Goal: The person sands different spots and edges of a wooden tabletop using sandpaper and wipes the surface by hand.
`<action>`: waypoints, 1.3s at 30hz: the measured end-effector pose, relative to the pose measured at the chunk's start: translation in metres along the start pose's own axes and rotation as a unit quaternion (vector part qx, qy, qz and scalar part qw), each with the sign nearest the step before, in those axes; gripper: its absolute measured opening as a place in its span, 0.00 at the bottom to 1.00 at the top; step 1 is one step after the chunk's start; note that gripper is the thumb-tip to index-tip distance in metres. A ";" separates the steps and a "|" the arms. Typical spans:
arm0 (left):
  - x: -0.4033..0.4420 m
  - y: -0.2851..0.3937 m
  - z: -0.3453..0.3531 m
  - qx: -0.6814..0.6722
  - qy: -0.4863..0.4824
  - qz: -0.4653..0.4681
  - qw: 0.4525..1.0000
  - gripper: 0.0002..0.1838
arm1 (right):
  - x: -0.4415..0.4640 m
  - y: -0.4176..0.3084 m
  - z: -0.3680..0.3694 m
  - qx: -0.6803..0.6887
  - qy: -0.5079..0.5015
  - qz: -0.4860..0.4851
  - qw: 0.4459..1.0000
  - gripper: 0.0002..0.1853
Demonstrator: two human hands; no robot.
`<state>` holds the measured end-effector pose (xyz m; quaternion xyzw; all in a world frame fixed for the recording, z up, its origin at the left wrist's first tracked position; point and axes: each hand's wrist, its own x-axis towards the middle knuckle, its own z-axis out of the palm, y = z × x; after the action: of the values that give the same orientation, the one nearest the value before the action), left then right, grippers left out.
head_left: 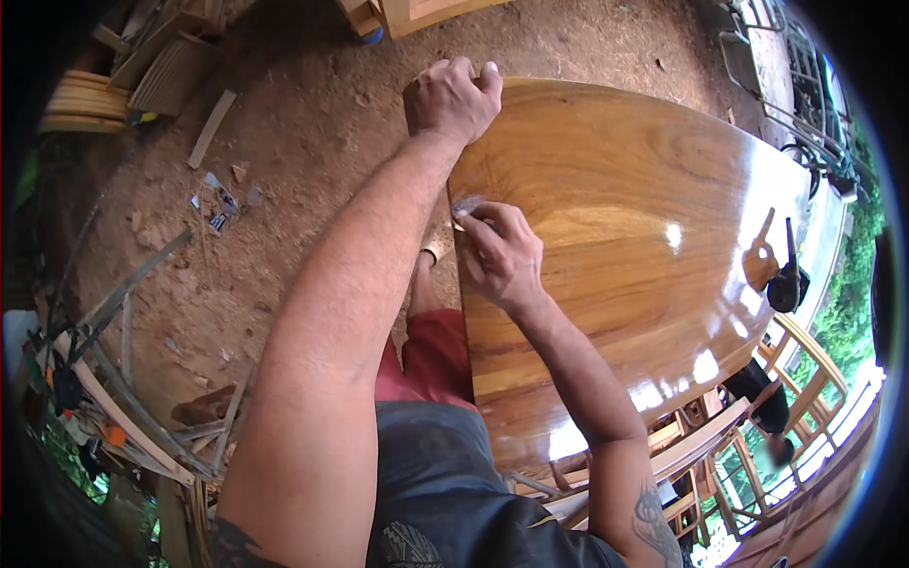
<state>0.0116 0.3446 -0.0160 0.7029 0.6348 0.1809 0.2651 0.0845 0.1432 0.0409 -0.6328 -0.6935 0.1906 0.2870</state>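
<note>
A glossy, varnished wooden panel, like a tabletop (pixel 606 208), spreads out in front of me with bright reflections on it. My left hand (pixel 454 99) is curled at its far left corner, fingers bent against the edge. Closer to me, my right hand (pixel 504 251) rests at the panel's left edge, thumb and fingers pinched together. Out of that pinch pokes a small greyish-white wad (pixel 466 206), which lies against the edge; whether it is cloth or paper I cannot tell.
A dark object with a handle (pixel 788 275) stands at the panel's right edge. Wooden chair frames (pixel 805 369) and another person (pixel 762 402) are beyond it. Stacked wood pieces (pixel 85 99) lie at upper left, with litter (pixel 218 204) on the dirt floor.
</note>
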 end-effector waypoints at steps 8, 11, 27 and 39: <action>0.000 -0.002 0.004 0.003 0.008 -0.005 1.000 0.26 | 0.001 0.003 0.001 -0.006 0.002 0.014 1.000 0.17; 0.002 -0.001 0.000 -0.001 -0.003 -0.007 1.000 0.26 | 0.006 -0.001 0.001 -0.011 0.004 0.026 1.000 0.17; 0.001 0.001 0.000 -0.005 -0.010 -0.017 1.000 0.26 | 0.009 -0.006 0.009 0.003 0.028 0.014 0.999 0.17; 0.000 -0.002 0.001 -0.005 0.012 -0.007 1.000 0.25 | 0.007 -0.005 0.007 0.009 0.006 0.007 1.000 0.17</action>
<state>0.0105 0.3450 -0.0179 0.6947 0.6421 0.1904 0.2625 0.0756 0.1502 0.0396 -0.6364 -0.6855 0.1945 0.2955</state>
